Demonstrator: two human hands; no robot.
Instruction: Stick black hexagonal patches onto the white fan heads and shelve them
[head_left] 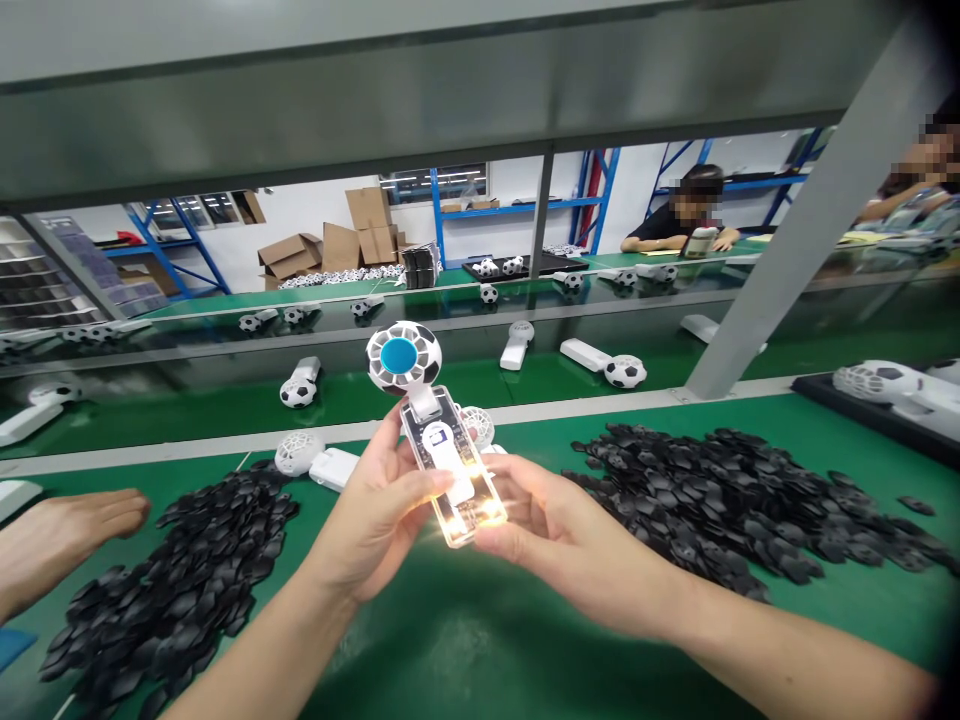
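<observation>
A small handheld fan (pixel 403 357) with a soccer-ball head and a blue centre is held up over the green table. Its clear handle (pixel 491 500) shows a circuit board inside and glows yellow at the lower end. My left hand (pixel 382 500) is wrapped round the handle, the thumb pressed on its white front strip. Fingers of my right hand (pixel 555 530) pinch the handle's lower right edge and corner. Just behind the handle lie white fan parts (pixel 480 425), partly hidden by it.
Piles of small black pieces lie left (pixel 202 570) and right (pixel 690 500). Another person's hand (pixel 90 520) rests at the left. Beyond runs a green conveyor (pixel 420 420) carrying several fans. A slanted metal post (pixel 780 230) and a black tray (pixel 825 400) stand right.
</observation>
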